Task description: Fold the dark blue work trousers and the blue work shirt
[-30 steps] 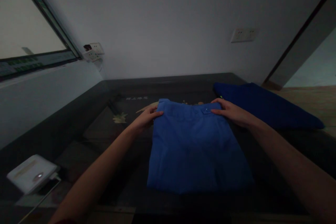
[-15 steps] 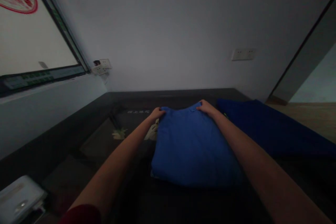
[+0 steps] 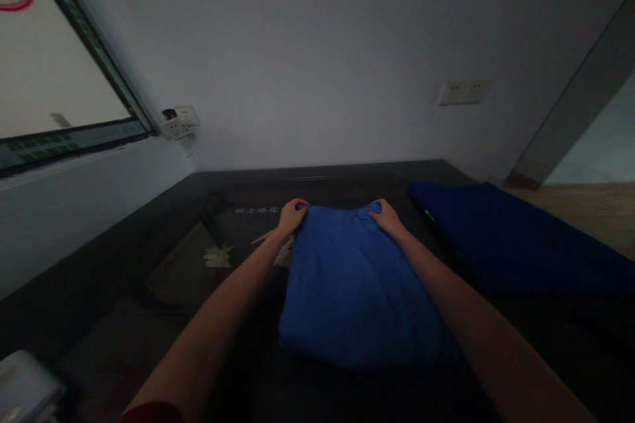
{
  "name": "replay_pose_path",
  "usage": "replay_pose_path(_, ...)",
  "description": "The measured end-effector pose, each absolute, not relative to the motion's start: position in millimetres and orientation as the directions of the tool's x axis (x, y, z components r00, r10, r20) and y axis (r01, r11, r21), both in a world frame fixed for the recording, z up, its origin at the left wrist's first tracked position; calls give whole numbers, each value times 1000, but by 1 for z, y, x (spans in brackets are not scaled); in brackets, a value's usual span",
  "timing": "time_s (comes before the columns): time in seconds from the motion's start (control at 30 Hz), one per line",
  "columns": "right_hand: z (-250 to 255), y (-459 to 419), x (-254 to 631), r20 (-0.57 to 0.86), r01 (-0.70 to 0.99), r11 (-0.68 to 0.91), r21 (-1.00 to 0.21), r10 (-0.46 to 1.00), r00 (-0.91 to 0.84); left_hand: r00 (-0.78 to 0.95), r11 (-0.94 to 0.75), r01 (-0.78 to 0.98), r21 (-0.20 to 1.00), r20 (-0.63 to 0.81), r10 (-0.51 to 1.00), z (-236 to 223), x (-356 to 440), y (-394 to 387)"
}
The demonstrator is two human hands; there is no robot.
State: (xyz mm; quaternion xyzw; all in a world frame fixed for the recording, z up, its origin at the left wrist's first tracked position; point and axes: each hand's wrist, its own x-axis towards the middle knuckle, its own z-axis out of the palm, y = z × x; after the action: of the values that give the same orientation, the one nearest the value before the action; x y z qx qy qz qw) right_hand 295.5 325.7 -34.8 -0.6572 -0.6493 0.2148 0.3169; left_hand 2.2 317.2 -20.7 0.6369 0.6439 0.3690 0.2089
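A blue garment (image 3: 360, 291), folded into a broad panel, lies on the dark table in front of me; its exact kind does not show. My left hand (image 3: 294, 215) pinches its far left corner, thumb on top. At the far right corner, my right hand (image 3: 384, 217) grips the edge in the same way. Between the two hands the far edge runs nearly straight, with a small tab or seam near the right hand. The near edge of the cloth is rounded and fades into shadow.
A darker blue folded cloth (image 3: 516, 238) lies to the right. A white case-like object (image 3: 27, 386) sits at the near left. The glossy dark table (image 3: 317, 175) meets the wall, which carries sockets (image 3: 464, 91). A window (image 3: 59, 59) is at the left.
The far edge of the garment has gone from sagging to nearly straight. Both hands sit slightly lower in view, the left one a little further left. The camera view has shifted slightly.
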Motion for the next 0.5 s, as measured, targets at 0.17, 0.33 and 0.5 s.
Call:
replay_pose_path(0.17,-38,327,295,117,716,31,-697,991,70,-61,-57,726,685,147,987,-21,-2,321)
replay_pose_path(0.33,-43,322,289,88,743,-7,-670,992,89,-26,-32,760,649,80,996,-30,1,323)
replay_pose_path(0.5,-38,311,284,105,783,-15,-621,989,103,-17,-52,755,653,98,995,-24,-5,309)
